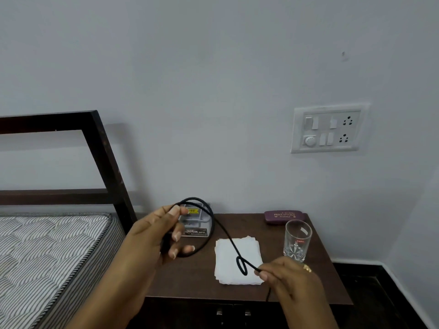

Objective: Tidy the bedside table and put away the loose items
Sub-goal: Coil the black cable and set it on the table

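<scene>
Coiling the cable (215, 224), left hand (152, 236) gripping loops and right hand (287, 279) pinching the tail, you could clip the glass (297, 242) at your right hand's 12 o'clock.

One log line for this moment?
step: coiling black cable | left hand: holds loop | right hand: pinches cable | over bedside table
</scene>
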Motion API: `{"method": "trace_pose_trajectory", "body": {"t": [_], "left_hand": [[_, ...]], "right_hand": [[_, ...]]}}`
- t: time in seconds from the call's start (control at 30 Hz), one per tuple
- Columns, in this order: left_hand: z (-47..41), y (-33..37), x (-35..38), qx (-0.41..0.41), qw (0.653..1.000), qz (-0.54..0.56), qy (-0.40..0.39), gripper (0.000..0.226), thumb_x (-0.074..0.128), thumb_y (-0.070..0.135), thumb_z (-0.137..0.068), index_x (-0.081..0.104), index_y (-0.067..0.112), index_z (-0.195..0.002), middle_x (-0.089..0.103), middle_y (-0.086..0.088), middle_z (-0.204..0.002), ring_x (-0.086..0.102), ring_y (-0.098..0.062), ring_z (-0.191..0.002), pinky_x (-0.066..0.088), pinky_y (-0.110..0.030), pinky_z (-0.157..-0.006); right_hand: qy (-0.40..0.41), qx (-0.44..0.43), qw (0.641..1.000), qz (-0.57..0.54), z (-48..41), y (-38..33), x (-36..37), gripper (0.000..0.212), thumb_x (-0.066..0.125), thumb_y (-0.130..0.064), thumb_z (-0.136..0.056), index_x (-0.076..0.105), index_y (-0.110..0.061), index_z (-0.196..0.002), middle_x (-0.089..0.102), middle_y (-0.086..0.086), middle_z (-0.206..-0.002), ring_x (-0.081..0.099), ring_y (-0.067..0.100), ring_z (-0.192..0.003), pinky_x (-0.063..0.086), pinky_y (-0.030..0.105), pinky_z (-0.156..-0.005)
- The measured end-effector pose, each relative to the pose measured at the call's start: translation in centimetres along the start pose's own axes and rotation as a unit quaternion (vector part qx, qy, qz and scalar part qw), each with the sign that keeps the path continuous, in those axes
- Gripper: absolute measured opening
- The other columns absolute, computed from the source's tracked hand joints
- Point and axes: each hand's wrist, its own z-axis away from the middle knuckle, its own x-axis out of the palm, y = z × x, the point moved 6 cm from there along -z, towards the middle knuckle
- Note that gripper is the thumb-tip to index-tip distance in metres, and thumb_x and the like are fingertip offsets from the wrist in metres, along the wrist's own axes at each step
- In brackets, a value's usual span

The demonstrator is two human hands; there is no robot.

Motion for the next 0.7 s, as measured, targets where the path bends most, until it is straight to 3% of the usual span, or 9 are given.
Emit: {"method": "trace_pose_trajectory", "body": {"t": [0.1, 0.17, 0.23, 0.3, 0.4, 0.47, 0.53, 0.6, 0.7], "left_hand": [[0.3, -0.9, 0.8, -0.018, 0.999, -0.034, -0.028, 0.022, 0.049, 0.021, -0.089, 0.063, 0.004, -0.092, 0.046, 0.001, -0.048, 0.036, -0.008, -0.032, 0.056, -0.026, -0.048], [0.5, -1.7, 1.5, -0.042, 0.997, -0.05, -0.052, 0.022, 0.048, 0.019, -0.091, 0.061, 0.003, -0.092, 0.048, 0.0, -0.047, 0.038, -0.009, -0.031, 0.056, -0.028, -0.049], [0.7, -2.6, 2.2, -0.066, 0.994, -0.059, -0.071, 0.021, 0.047, 0.018, -0.092, 0.061, 0.003, -0.09, 0.049, -0.001, -0.047, 0.039, -0.01, -0.03, 0.056, -0.029, -0.049], [0.7, -3.1, 2.5, -0.084, 0.992, -0.058, -0.078, 0.022, 0.046, 0.017, -0.093, 0.062, 0.003, -0.088, 0.05, -0.001, -0.047, 0.04, -0.011, -0.03, 0.056, -0.028, -0.049], [0.4, -3.4, 2.3, -0.09, 0.993, -0.047, -0.063, 0.022, 0.046, 0.018, -0.094, 0.062, 0.003, -0.089, 0.05, 0.0, -0.047, 0.041, -0.01, -0.031, 0.057, -0.028, -0.051], [0.0, -3.4, 1.7, -0.076, 0.996, -0.037, -0.037, 0.024, 0.046, 0.021, -0.095, 0.064, 0.006, -0.09, 0.052, 0.002, -0.05, 0.044, -0.01, -0.035, 0.058, -0.031, -0.061], [-0.6, -2.9, 1.0, -0.051, 0.999, -0.012, -0.003, 0.024, 0.045, 0.023, -0.096, 0.064, 0.009, -0.088, 0.054, 0.003, -0.053, 0.047, -0.009, -0.039, 0.057, -0.031, -0.062], [-1.6, -2.3, 0.2, -0.026, 0.999, 0.02, 0.039, 0.024, 0.044, 0.022, -0.096, 0.062, 0.01, -0.086, 0.056, 0.004, -0.052, 0.05, -0.008, -0.039, 0.054, -0.024, -0.053], [-2.9, -1.1, -1.0, 0.028, 0.996, -0.013, 0.089, 0.023, 0.044, 0.026, -0.097, 0.062, 0.017, -0.086, 0.062, 0.006, -0.052, 0.061, -0.008, -0.045, 0.045, -0.028, -0.063]], "right_hand": [[0.103, -0.034, 0.993, 0.046, -0.1, -0.6, -0.2, 0.017, 0.081, -0.015, -0.069, 0.075, -0.031, -0.069, 0.068, -0.012, -0.071, 0.067, 0.015, -0.082, 0.05, 0.05, -0.081], [0.152, -0.058, 0.986, 0.025, -0.2, -1.6, -0.1, 0.009, 0.078, -0.022, -0.065, 0.075, -0.03, -0.067, 0.069, -0.012, -0.071, 0.068, 0.013, -0.084, 0.051, 0.055, -0.079], [0.191, -0.082, 0.978, 0.006, 0.0, -2.6, -0.2, 0.005, 0.07, -0.033, -0.065, 0.075, -0.031, -0.065, 0.069, -0.013, -0.071, 0.064, 0.002, -0.088, 0.047, 0.048, -0.084], [0.225, -0.104, 0.968, 0.026, 0.3, -3.4, -0.2, 0.016, 0.06, -0.041, -0.07, 0.073, -0.034, -0.064, 0.068, -0.017, -0.069, 0.056, -0.002, -0.091, 0.041, 0.039, -0.083], [0.247, -0.133, 0.959, 0.042, 0.8, -4.5, -0.4, 0.012, 0.063, -0.036, -0.07, 0.073, -0.032, -0.063, 0.065, -0.017, -0.069, 0.051, 0.002, -0.087, 0.048, 0.03, -0.067], [0.273, -0.144, 0.951, 0.028, 1.3, -4.9, -0.5, 0.011, 0.066, -0.029, -0.07, 0.073, -0.029, -0.063, 0.063, -0.016, -0.068, 0.049, 0.004, -0.08, 0.043, 0.019, -0.061], [0.296, -0.157, 0.942, 0.011, 1.8, -5.2, -0.6, 0.01, 0.068, -0.023, -0.072, 0.075, -0.028, -0.067, 0.06, -0.015, -0.069, 0.049, 0.005, -0.073, 0.043, 0.016, -0.061], [0.304, -0.17, 0.937, 0.011, 2.2, -5.6, -0.2, 0.014, 0.073, -0.014, -0.069, 0.076, -0.028, -0.07, 0.06, -0.009, -0.067, 0.051, 0.006, -0.069, 0.046, 0.018, -0.06], [0.307, -0.147, 0.94, -0.003, 1.9, -5.6, 0.3, 0.018, 0.072, -0.007, -0.064, 0.075, -0.025, -0.063, 0.059, -0.001, -0.061, 0.052, 0.003, -0.065, 0.049, 0.021, -0.053]]}}
